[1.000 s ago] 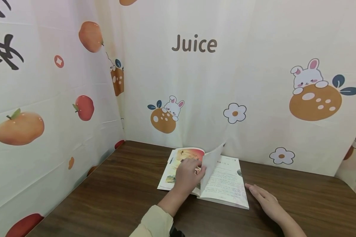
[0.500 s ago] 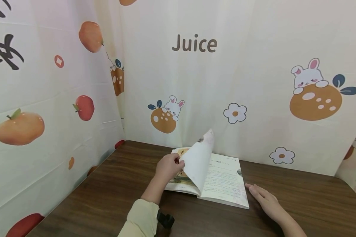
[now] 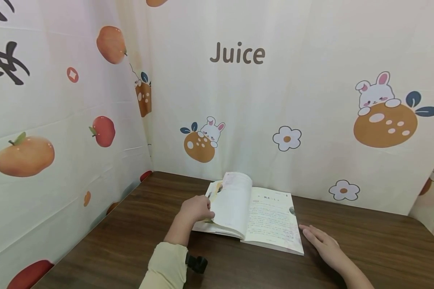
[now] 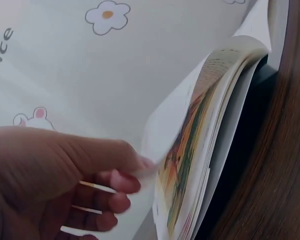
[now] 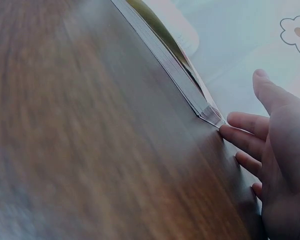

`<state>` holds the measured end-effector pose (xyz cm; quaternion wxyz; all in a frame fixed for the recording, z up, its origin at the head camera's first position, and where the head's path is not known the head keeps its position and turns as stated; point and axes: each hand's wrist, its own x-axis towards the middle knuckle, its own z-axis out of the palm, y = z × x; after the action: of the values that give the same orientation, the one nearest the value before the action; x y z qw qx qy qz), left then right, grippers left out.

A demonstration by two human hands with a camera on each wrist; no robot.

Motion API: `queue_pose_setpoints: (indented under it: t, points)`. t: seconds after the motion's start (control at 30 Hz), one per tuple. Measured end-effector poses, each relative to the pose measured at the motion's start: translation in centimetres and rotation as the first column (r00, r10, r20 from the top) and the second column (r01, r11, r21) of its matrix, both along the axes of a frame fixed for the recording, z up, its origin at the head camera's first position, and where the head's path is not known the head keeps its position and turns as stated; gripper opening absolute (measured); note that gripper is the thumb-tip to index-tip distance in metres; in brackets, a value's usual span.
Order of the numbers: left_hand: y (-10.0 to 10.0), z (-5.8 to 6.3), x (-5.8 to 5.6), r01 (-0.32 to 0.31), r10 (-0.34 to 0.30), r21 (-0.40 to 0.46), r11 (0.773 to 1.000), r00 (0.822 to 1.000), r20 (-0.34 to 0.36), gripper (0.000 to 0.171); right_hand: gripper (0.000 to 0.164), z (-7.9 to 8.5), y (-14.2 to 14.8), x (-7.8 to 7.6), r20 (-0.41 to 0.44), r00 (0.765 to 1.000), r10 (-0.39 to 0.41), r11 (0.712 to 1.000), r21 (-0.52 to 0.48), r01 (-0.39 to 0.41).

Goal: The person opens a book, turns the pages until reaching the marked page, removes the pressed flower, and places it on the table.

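One page (image 3: pixel 235 200) seems mid-turn, pinched by the left hand (image 3: pixel 196 208); the right hand (image 3: pixel 322 244), fingers extended, holds nothing; next likely calls for flattening the page.

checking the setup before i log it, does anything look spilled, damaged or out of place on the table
Nothing stands out as spilled or damaged. The book lies open on the table; its raised page curves, but the left hand is pinching it, so that seems normal.

The page (image 3: pixel 234 204) swung leftward — left hand (image 3: pixel 193 210), too.
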<state>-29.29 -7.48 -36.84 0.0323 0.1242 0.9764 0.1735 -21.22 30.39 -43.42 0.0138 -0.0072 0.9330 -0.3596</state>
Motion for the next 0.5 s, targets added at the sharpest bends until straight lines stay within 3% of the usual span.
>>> queue_pose_setpoints:
  t: [0.23, 0.5]
  points:
    - [-0.6, -0.9, -0.2, -0.065, 0.071, -0.14, 0.988, 0.997, 0.041, 0.022, 0.057, -0.1, 0.0, 0.0, -0.027, 1.0, 0.0, 1.0, 0.022, 0.0]
    - [0.1, -0.9, 0.4, -0.105, 0.121, -0.184, 0.977, 0.989, 0.082, 0.017, 0.056, -0.1, 0.0, -0.1, -0.044, 0.999, 0.001, 1.0, 0.021, 0.0]
